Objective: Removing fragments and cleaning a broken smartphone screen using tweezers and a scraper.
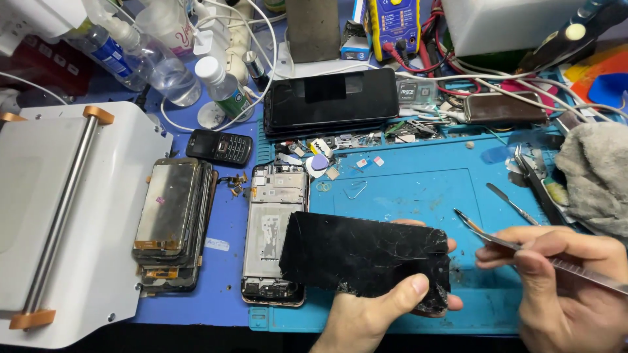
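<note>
Two hands at work over the blue mat (418,189). My left hand (379,307) grips a cracked black screen panel (363,252) by its lower right edge, thumb on top, held flat just above the mat and overlapping a bare phone frame (271,222). My right hand (556,281) pinches metal tweezers (504,240), tips pointing left, just beside the panel's right end.

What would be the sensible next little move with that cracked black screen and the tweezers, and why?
Probably bring the tweezers in the right hand leftward to the right edge of the cracked screen. The left hand holds it up over the blue mat, and the tips are apart from it.
</note>
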